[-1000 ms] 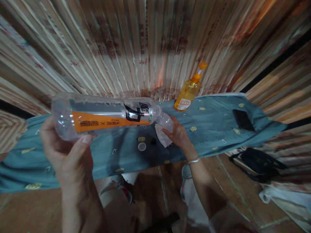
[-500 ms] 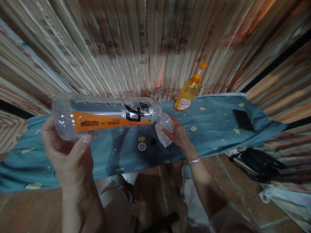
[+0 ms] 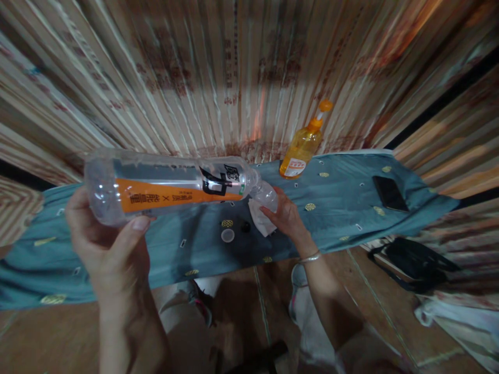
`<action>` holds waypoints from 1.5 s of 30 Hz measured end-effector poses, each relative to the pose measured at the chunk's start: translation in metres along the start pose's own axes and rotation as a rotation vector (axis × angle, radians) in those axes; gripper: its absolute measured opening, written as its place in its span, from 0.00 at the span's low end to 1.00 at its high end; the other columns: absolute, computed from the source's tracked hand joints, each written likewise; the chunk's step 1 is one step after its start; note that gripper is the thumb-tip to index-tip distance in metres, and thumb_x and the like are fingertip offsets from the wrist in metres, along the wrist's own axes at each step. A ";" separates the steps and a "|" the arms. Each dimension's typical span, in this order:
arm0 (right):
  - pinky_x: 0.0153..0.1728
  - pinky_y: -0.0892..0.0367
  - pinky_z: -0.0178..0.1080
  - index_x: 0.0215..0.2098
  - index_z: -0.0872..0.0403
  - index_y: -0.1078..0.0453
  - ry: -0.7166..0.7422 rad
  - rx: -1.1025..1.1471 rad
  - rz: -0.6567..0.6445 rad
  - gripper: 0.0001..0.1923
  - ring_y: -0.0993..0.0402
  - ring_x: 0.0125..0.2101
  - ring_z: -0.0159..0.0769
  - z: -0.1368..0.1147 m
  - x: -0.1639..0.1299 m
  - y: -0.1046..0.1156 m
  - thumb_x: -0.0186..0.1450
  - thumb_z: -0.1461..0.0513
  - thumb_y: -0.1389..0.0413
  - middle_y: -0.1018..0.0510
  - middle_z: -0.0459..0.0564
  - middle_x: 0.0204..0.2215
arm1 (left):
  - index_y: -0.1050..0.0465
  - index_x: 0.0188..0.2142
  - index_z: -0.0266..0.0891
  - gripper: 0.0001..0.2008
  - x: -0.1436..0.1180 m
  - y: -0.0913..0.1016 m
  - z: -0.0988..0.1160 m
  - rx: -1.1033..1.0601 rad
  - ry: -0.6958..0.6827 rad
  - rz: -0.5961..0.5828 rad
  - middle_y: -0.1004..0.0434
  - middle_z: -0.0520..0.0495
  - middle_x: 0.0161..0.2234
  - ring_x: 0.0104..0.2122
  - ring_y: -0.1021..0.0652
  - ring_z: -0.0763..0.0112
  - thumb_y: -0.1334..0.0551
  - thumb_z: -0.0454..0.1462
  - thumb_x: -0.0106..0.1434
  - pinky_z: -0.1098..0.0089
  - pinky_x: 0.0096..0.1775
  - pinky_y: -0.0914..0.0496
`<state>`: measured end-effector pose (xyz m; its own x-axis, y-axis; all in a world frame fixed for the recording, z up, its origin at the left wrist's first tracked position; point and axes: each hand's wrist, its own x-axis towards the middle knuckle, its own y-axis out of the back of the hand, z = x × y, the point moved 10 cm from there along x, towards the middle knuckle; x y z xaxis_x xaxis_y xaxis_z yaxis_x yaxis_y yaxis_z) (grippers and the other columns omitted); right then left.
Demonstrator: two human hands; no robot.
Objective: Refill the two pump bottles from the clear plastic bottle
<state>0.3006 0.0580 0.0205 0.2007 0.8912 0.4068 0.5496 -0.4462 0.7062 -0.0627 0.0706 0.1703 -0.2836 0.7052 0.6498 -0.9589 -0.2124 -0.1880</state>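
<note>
Above the cloth, left hand [image 3: 103, 244] grips bottle [image 3: 167, 184]; right hand [image 3: 286, 215] pinches tissue [image 3: 260, 218], neck half-hidden.

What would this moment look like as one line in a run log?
left hand: holds clear bottle tipped sideways | right hand: holds small clear container at bottle mouth, white tissue beneath | on blue cloth: orange pump bottle, phone

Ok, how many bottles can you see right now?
2. A clear bottle with an orange label lies sideways in the left hand; an orange pump bottle stands at the table's far edge. None seem hidden.
</note>
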 end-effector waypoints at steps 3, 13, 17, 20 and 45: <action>0.53 0.24 0.55 0.61 0.55 0.37 0.000 0.007 0.005 0.30 0.19 0.51 0.54 -0.001 0.000 0.001 0.64 0.56 0.36 0.19 0.63 0.52 | 0.24 0.48 0.52 0.35 -0.001 -0.002 0.003 0.051 -0.031 -0.019 0.28 0.51 0.40 0.30 0.29 0.68 0.23 0.51 0.38 0.55 0.38 0.23; 0.52 0.23 0.54 0.61 0.55 0.37 0.008 0.013 -0.006 0.30 0.20 0.52 0.54 -0.002 0.000 0.001 0.64 0.56 0.35 0.19 0.62 0.52 | 0.24 0.47 0.50 0.36 0.000 -0.001 0.001 0.035 -0.008 -0.003 0.27 0.50 0.40 0.31 0.28 0.68 0.22 0.51 0.36 0.53 0.40 0.24; 0.53 0.23 0.55 0.61 0.56 0.36 0.009 0.000 0.001 0.31 0.20 0.51 0.55 -0.002 0.000 0.001 0.63 0.58 0.34 0.19 0.63 0.52 | 0.24 0.47 0.51 0.35 0.000 -0.002 0.003 0.065 -0.029 -0.010 0.27 0.51 0.40 0.31 0.28 0.67 0.23 0.52 0.38 0.52 0.40 0.24; 0.53 0.24 0.55 0.61 0.58 0.37 -0.003 -0.014 -0.004 0.32 0.20 0.51 0.56 -0.002 0.001 0.000 0.62 0.59 0.34 0.20 0.65 0.53 | 0.24 0.47 0.50 0.35 0.000 -0.002 0.003 0.044 -0.025 -0.014 0.27 0.51 0.40 0.32 0.27 0.68 0.22 0.51 0.37 0.58 0.37 0.24; 0.53 0.24 0.55 0.60 0.57 0.36 0.017 0.014 0.010 0.31 0.19 0.51 0.55 -0.002 0.000 0.002 0.63 0.57 0.35 0.19 0.64 0.52 | 0.23 0.46 0.49 0.34 0.001 -0.005 0.005 0.007 -0.023 -0.017 0.29 0.51 0.38 0.31 0.29 0.70 0.22 0.49 0.37 0.71 0.27 0.32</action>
<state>0.2996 0.0570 0.0232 0.1927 0.8851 0.4236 0.5588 -0.4538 0.6941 -0.0585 0.0690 0.1752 -0.2666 0.6934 0.6694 -0.9636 -0.2050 -0.1714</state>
